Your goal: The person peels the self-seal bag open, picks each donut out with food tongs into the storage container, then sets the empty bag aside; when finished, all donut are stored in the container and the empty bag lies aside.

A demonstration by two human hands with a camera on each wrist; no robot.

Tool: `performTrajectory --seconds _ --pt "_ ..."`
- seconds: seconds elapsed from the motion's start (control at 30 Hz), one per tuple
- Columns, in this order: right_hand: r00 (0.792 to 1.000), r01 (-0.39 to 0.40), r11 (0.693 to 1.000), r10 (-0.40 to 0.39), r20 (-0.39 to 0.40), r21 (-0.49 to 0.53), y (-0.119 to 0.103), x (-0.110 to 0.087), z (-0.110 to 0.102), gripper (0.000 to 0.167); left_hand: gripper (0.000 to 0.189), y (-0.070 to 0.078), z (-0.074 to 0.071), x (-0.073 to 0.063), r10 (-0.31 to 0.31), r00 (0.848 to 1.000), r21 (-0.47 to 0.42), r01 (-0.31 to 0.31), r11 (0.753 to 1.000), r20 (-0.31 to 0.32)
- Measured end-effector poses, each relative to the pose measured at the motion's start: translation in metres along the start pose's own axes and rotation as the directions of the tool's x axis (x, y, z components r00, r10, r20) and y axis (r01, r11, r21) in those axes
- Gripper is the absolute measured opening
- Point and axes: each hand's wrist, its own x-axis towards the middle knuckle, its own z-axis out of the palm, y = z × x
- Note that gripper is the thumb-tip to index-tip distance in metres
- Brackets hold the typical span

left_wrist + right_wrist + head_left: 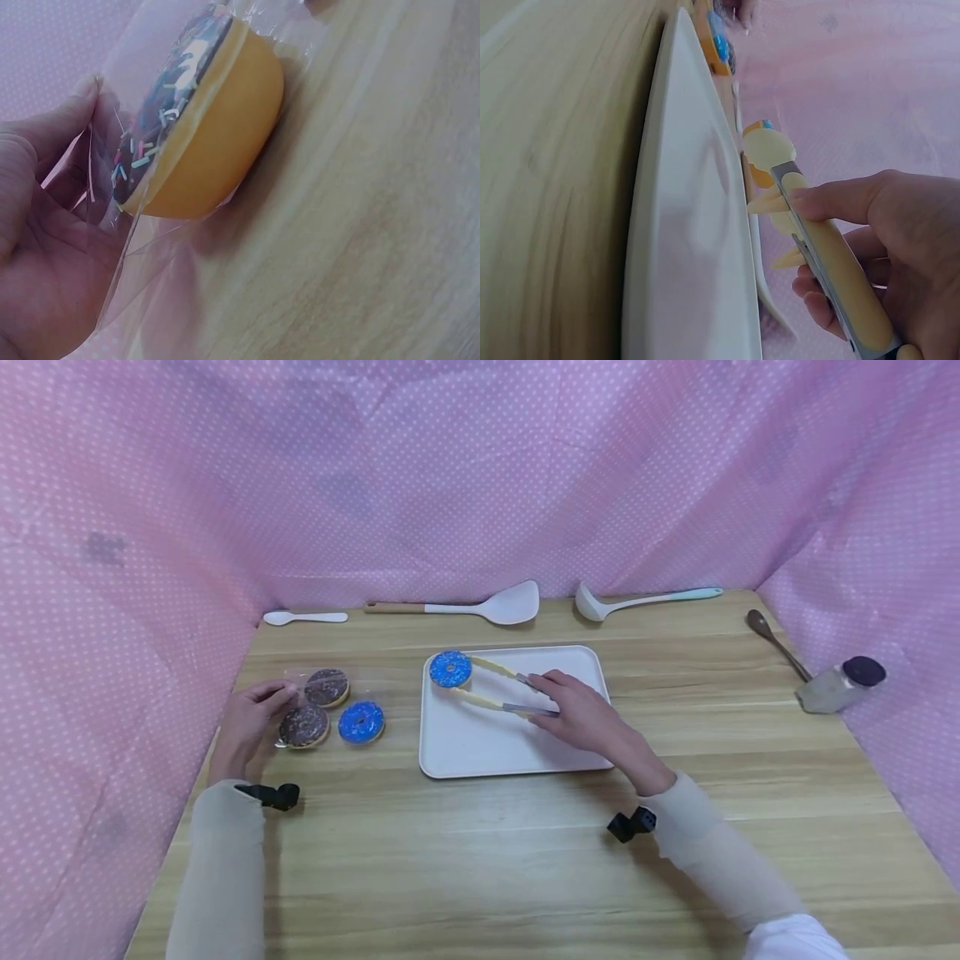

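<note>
Metal tongs (517,707) are gripped by the right hand (581,718) about a sprinkled blue doughnut (450,669) at the smooth white tray's (480,752) ten o'clock; placing seems in hand, with gentle release called for. Beyond the tray's nine o'clock, clear, crinkly film (124,90) around a brown-topped doughnut (214,120) is pinched by the left hand (251,718).

No text, label, brand, number or sign can be read in any of the three views. In the head view, the pink dotted cloth (480,468) bears a small dark grey mark (103,548) on its left part — too blurred to tell whether it is lettering or a picture — and some fainter grey patches (351,497) farther right, equally unclear. In the right wrist view, a greyish smudge (829,23) shows near the top of the cloth, likewise illegible.
</note>
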Motion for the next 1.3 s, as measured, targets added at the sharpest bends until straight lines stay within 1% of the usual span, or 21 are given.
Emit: performTrajectory --seconds 0.07,0.17,0.27,0.47,0.57,0.73,0.83,0.97,1.07,1.3 --pt "1.000 -0.012 1.000 0.012 -0.001 -0.009 0.007 -0.004 -0.001 0.058 0.025 0.000 0.000 0.000 -0.002 1.000 0.002 0.002 1.000 -0.005" --pt "0.999 -0.037 0.999 0.037 0.009 -0.013 0.015 -0.009 -0.002 0.058 0.015 -0.001 -0.001 0.000 0.000 1.000 -0.030 0.000 1.000 -0.002" --pt "0.998 -0.055 0.998 0.055 0.013 -0.014 0.021 -0.012 -0.003 0.059 0.013 0.000 -0.001 0.001 0.000 1.000 -0.064 0.000 0.998 0.007" --pt "0.997 -0.074 0.997 0.074 0.009 -0.026 0.026 -0.015 -0.002 0.058 0.022 0.000 -0.002 0.000 -0.002 1.000 -0.084 0.003 0.996 0.020" --pt "0.996 -0.083 0.996 0.084 0.021 -0.038 0.029 -0.016 -0.001 0.060 0.027 0.000 -0.003 0.001 -0.001 1.000 -0.055 0.002 0.998 0.021" --pt "0.995 -0.100 0.994 0.101 0.019 -0.035 0.030 -0.017 -0.002 0.069 0.036 0.000 -0.003 0.001 -0.014 1.000 -0.043 0.015 0.999 0.025" --pt "0.997 -0.083 0.996 0.083 0.002 -0.021 0.028 -0.015 -0.003 0.072 0.040 0.000 -0.004 0.001 -0.026 0.999 -0.071 0.029 0.997 0.037" --pt "1.000 -0.022 1.000 0.022 -0.010 -0.003 0.019 -0.010 -0.002 0.072 0.045 0.001 -0.005 0.001 -0.037 0.998 -0.093 0.041 0.995 0.048" --pt "1.000 0.024 1.000 -0.024 -0.005 0.007 0.011 -0.004 0.001 0.069 0.048 0.001 -0.004 0.002 -0.037 0.998 -0.079 0.041 0.996 0.048" --pt "0.995 0.082 0.997 -0.082 0.060 0.008 -0.010 0.013 0.014 0.065 0.053 0.001 -0.003 0.000 -0.022 0.999 -0.075 0.025 0.997 0.045"
